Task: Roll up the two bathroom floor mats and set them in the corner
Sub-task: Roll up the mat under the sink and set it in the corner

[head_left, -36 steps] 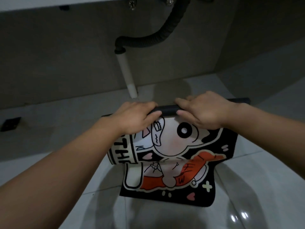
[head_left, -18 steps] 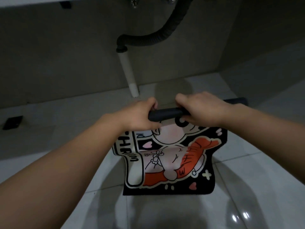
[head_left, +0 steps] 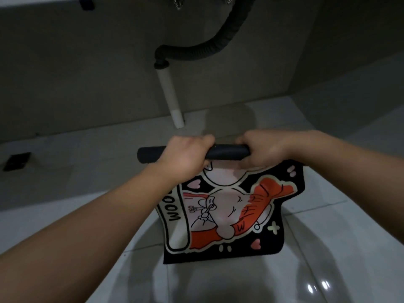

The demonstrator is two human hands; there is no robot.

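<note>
Glossy pale tiles cover the floor (head_left: 328, 248), meeting a dull grey wall (head_left: 87, 73) at the far edge. A black floor mat (head_left: 229, 215) with an orange-and-white cartoon print is held above the tiles, its top rolled into a dark tube. The left hand (head_left: 183, 156) and right hand (head_left: 264, 149) are each clamped around that roll. A white drain pipe (head_left: 169, 95) drops from a black corrugated hose (head_left: 207, 53) behind.

Counted: one mat (head_left: 229, 213), two hands (left (head_left: 183, 158), right (head_left: 264, 149)), one hose (head_left: 196, 54), one pipe (head_left: 170, 97).
</note>
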